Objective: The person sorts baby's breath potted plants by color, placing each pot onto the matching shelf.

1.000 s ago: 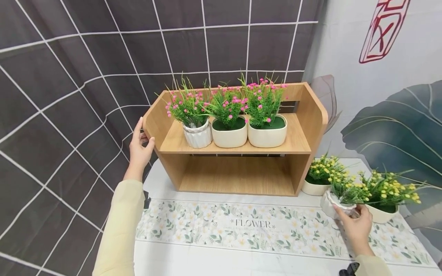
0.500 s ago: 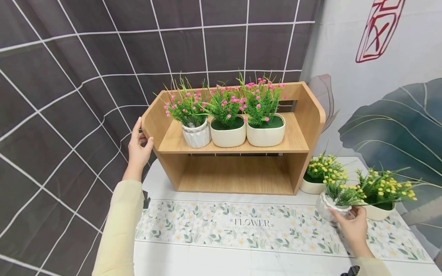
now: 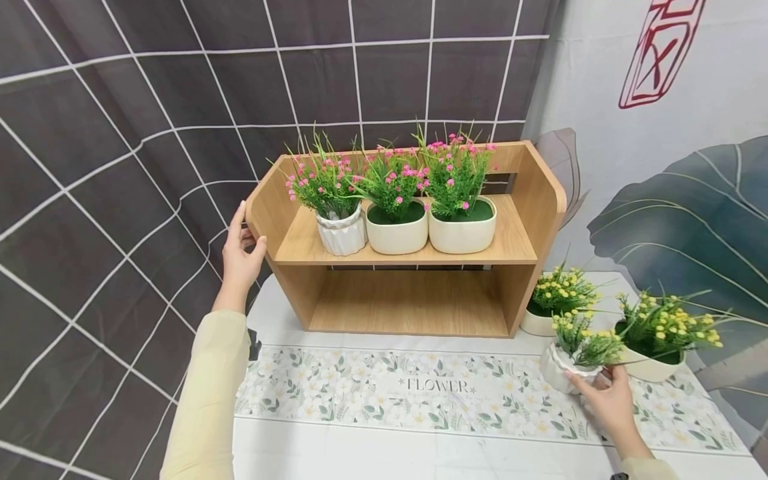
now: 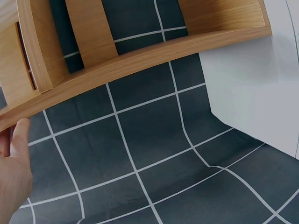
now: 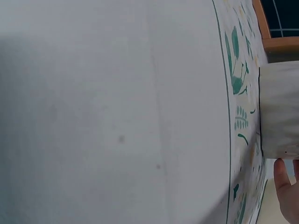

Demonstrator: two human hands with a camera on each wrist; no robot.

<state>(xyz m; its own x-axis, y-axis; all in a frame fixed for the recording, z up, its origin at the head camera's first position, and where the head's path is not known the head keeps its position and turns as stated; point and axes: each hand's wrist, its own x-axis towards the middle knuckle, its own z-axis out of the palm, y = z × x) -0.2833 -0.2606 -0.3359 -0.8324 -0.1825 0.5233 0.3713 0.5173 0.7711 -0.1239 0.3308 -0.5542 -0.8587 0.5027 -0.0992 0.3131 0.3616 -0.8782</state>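
My right hand (image 3: 612, 403) grips the side of a white fluted flowerpot (image 3: 561, 370) with yellow artificial flowers. In the right wrist view, my thumb and fingers (image 5: 281, 175) lie against the pale pot wall (image 5: 280, 109). On the left, my other hand (image 3: 243, 257) touches the outer side of a wooden two-tier shelf (image 3: 405, 260), thumb at its front edge. The left wrist view shows that hand (image 4: 16, 172) against the wooden panel (image 4: 135, 63). Two cream pots with yellow flowers, one behind (image 3: 537, 325) and one to the right (image 3: 654, 369), stand near the gripped pot.
The upper tier carries a white fluted pot (image 3: 342, 235) and two cream oval pots (image 3: 397, 238), all with pink flowers. A floral runner (image 3: 438, 400) lettered FLOWER crosses the white table (image 3: 384, 450). Dark grid-patterned cloth (image 3: 180, 80) hangs behind and at left.
My right hand has moved the white fluted pot a little to the left and toward me, away from the right-hand cream pot. My left hand has stayed at the shelf's side.
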